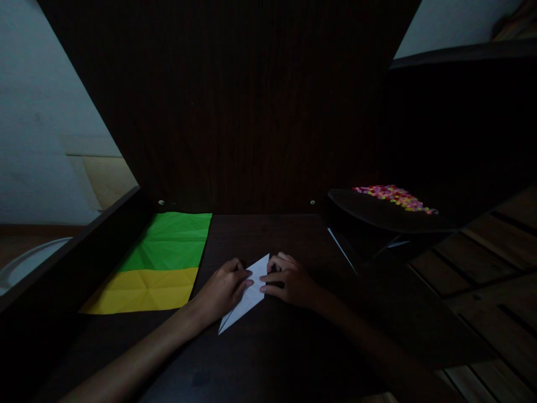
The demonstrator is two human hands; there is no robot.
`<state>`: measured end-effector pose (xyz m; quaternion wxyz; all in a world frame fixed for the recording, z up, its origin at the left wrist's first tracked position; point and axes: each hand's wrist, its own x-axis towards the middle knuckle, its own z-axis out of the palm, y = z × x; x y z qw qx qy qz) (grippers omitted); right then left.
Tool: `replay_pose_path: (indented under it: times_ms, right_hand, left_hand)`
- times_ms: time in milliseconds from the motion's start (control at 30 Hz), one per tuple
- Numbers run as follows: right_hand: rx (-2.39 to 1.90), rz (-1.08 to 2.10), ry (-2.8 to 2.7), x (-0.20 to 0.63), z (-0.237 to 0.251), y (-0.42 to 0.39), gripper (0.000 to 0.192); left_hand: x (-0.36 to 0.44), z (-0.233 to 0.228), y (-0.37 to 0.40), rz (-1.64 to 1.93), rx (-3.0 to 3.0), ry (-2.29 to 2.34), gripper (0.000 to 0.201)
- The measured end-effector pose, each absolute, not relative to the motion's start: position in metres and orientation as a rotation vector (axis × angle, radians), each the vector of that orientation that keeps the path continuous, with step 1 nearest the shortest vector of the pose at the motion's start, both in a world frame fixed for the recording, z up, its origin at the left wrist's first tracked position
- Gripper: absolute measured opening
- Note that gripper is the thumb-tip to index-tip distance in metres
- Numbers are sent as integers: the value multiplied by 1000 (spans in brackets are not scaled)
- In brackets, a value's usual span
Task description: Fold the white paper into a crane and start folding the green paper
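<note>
2 hands are laid on a folded white paper (248, 294) near the middle of the frame, on a dark wooden bench (272, 347). The left hand (222, 288) is pressed down on the paper's left side with its fingers curled and flat against the sheet. The right hand (289, 280) is set on the paper's right edge, its fingertips (263, 289) pinched close together against the fold. The paper is shaped as a long narrow point, aimed toward the lower left of the frame. At the left of the frame, 1 green sheet (174, 242) and 1 yellow sheet (145, 290) are spread flat and creased, the green one above the yellow. At the upper right, a dark tray (377, 215) with small pink and yellow pieces (394, 197) is seen, well apart from the hands.
</note>
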<state>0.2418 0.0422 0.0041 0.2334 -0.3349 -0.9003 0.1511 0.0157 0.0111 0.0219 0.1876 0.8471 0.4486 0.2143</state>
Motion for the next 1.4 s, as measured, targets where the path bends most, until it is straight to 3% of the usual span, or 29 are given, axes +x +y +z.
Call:
replay_pose_path:
  times_ms: [233,433,600,700,933,1033,1200,1300,1400]
  right_hand:
    - [-972,417,-2452,244,-1,43,23]
    - [-1023,441,-2341,239,-2,42,40]
    - [-1113,499,-2180,233,0,42,27]
    - [-1191,635,-2061,230,-1,42,22]
    - [-1048,1291,-1624,219,2,43,28]
    - [-1013,1365,-1506,217,6,43,39]
    - [-1032,1509,-1434,217,9,46,48]
    - [-1099,1536,-1410,217,8,48,44]
    - [-1127,1541,-1453,216,8,49,31]
  left_hand:
    - [16,12,14,679,2297,1500,29]
    - [22,14,11,749,2130,1527,12]
    - [24,12,12,937,1855,1435,9]
    - [23,8,14,1052,1614,1337,16]
    - [24,5,15,1247,1406,1270,25]
    - [25,7,15,1304,1302,1226,28]
    - [24,10,14,1170,952,1050,59]
    - [23,12,13,1121,939,1024,59]
    - [22,13,12,1098,1041,1036,46]
